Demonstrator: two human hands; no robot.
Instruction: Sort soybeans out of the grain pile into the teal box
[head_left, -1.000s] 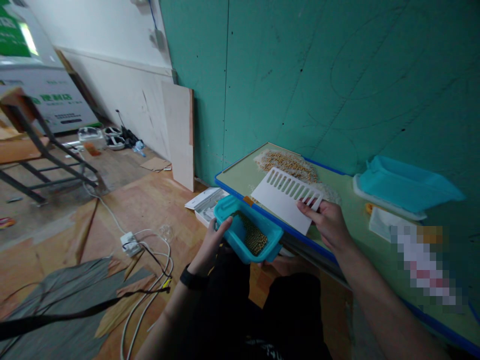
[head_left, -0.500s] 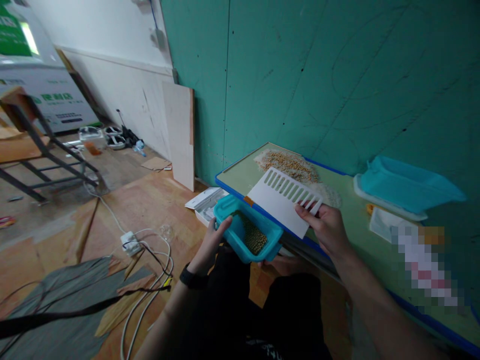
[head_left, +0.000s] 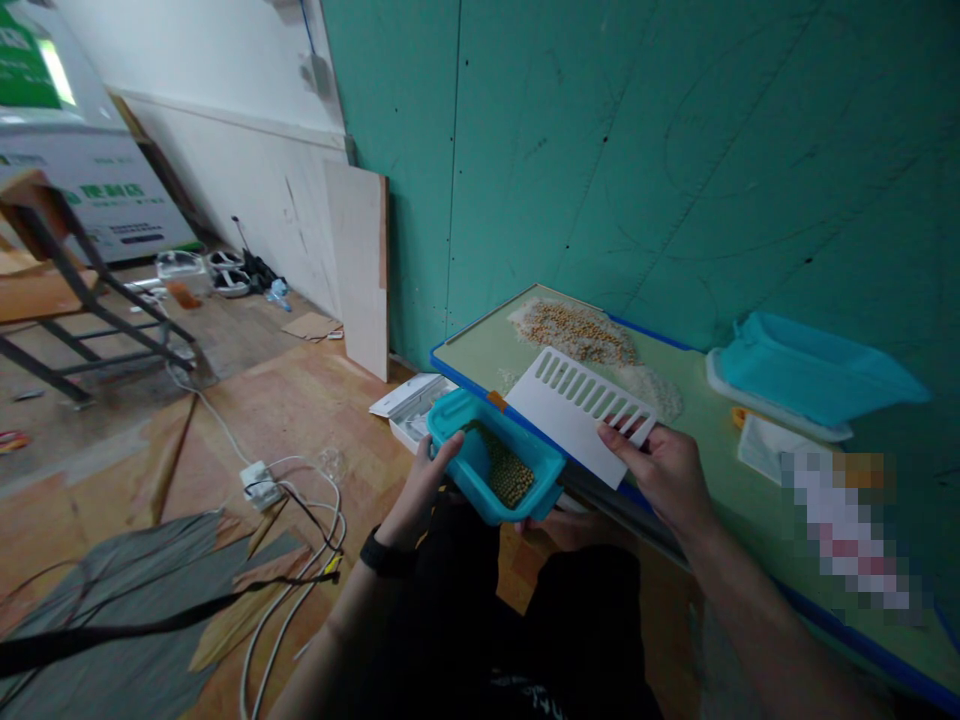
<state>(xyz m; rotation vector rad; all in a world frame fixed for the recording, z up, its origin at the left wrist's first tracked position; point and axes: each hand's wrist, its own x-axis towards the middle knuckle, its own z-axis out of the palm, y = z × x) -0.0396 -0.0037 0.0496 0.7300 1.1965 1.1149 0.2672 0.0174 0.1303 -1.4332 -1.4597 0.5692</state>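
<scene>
My left hand (head_left: 427,485) is closed on the rim of a blue plastic basin (head_left: 469,490), its thumb over the edge. Greenish and tan beans (head_left: 510,475) lie in the bottom of this basin, which is held just below the table's near edge. A flat white slotted scraper (head_left: 566,425), like a coarse comb, is pinched by its right end in my right hand (head_left: 664,465). Its slots point toward the wall, over the tabletop. Beyond it a heap of tan beans mixed with pale grains (head_left: 574,330) is spread on the green table (head_left: 480,350).
On the table's right side another blue basin (head_left: 817,370) stands in a white tray, near a white lid-like piece (head_left: 765,450) and a blurred-out item. An open white box (head_left: 412,410) lies beyond the held basin. Cables and a power strip (head_left: 260,485) cross the floor at left.
My right hand has shifted slightly right and toward me with the slotted scraper, uncovering a little more of the tabletop near the heap. My left hand and the basin hold nearly still.
</scene>
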